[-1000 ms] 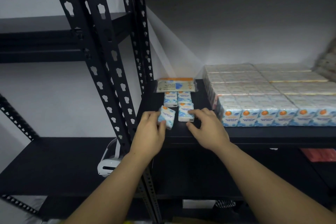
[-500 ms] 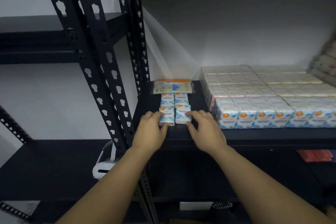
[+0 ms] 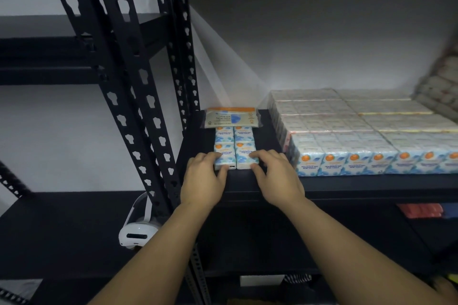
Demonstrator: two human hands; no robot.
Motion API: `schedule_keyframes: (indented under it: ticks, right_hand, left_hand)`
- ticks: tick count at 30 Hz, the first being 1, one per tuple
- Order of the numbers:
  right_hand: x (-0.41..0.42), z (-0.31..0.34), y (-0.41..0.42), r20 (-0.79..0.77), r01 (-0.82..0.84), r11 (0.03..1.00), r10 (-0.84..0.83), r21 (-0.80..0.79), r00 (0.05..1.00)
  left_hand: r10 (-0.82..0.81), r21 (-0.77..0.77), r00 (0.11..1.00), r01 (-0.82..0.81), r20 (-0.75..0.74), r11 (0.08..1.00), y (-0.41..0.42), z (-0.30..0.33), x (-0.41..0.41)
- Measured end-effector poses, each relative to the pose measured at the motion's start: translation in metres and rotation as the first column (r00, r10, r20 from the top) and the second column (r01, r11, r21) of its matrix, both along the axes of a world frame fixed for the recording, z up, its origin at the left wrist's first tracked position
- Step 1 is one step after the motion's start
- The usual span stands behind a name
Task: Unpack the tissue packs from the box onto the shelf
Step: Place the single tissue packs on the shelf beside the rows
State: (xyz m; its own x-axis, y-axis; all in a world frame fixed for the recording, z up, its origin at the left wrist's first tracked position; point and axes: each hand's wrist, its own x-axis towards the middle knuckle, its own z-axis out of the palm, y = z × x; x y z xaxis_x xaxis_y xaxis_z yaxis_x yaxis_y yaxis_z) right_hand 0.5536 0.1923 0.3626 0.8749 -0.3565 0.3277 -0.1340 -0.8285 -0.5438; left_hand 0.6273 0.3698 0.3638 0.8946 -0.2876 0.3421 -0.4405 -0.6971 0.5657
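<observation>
At the shelf's (image 3: 347,182) front edge, two small tissue packs are held, one (image 3: 224,156) by the curled left hand (image 3: 203,181), the other (image 3: 245,156) by the right hand (image 3: 275,178), seemingly to square them against the row behind (image 3: 234,133).

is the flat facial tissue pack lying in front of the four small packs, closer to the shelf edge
No, the flat facial tissue pack lies behind the small packs, toward the wall, and both hands rest on the front two at the shelf edge.

The shelf (image 3: 347,182) is matt black painted metal, its punched uprights (image 3: 119,82) the same. The tissue packs (image 3: 224,153) wear glossy printed plastic wrap, as do the big bundles (image 3: 359,136). The wall (image 3: 309,44) looks smooth and matt.
</observation>
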Motion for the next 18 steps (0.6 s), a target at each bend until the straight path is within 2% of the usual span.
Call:
schedule_keyframes:
  ticks: [18]
  right_hand:
    - [-0.0057, -0.0018, 0.0051, 0.034, 0.040, 0.998, -0.041, 0.038, 0.999]
  left_hand:
    - [-0.014, -0.074, 0.999, 0.017, 0.045, 0.997, 0.0017, -0.0087, -0.0076]
